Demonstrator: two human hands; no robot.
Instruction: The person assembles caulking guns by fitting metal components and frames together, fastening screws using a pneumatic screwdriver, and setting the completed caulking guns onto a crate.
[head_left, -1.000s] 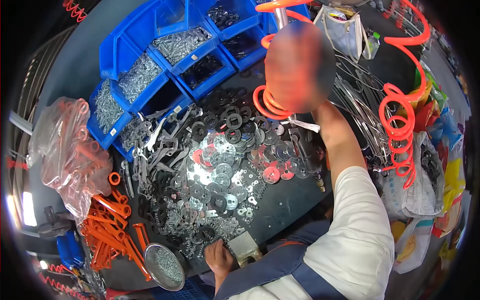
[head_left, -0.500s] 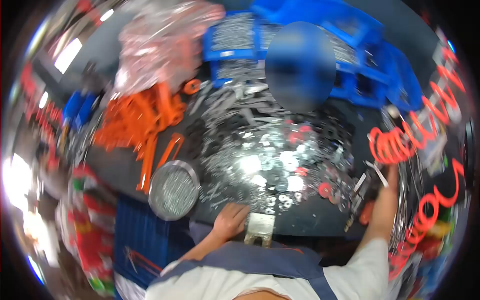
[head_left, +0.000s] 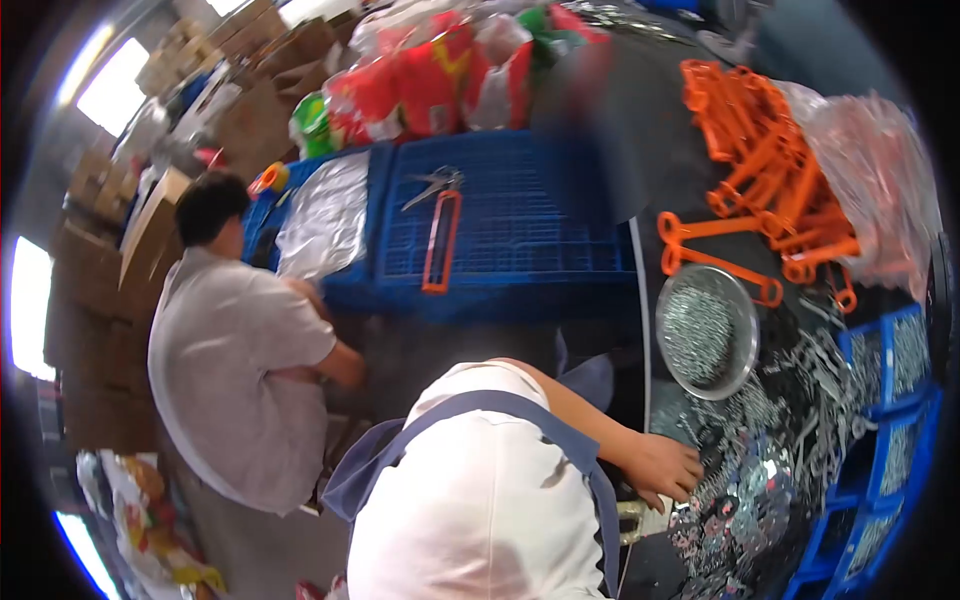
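Note:
My left hand point(head_left: 662, 467) rests at the edge of the dark work table, fingers stretched forward with the thumb apart. No object shows in it. Under and beside its thumb is a metal plate point(head_left: 652, 519) fixed at the table edge. Just past the fingertips spreads a pile of small shiny metal parts and washers point(head_left: 735, 510). A round metal bowl point(head_left: 747, 345) of small silvery pieces stands farther along the table. My right hand is out of view.
Orange plastic handle-like pieces point(head_left: 790, 190) lie heaped beside clear plastic wrapping point(head_left: 875, 185). Blue bins point(head_left: 868, 525) line the right. Another person point(head_left: 240, 370) sits at the left, by blue crates point(head_left: 500, 200) bearing an orange piece and scissors-like tool.
My view has swung left, bringing the other person and blue crates into sight. My right hand and the coiled red hose have left the view. My left hand stays near the metal plate.

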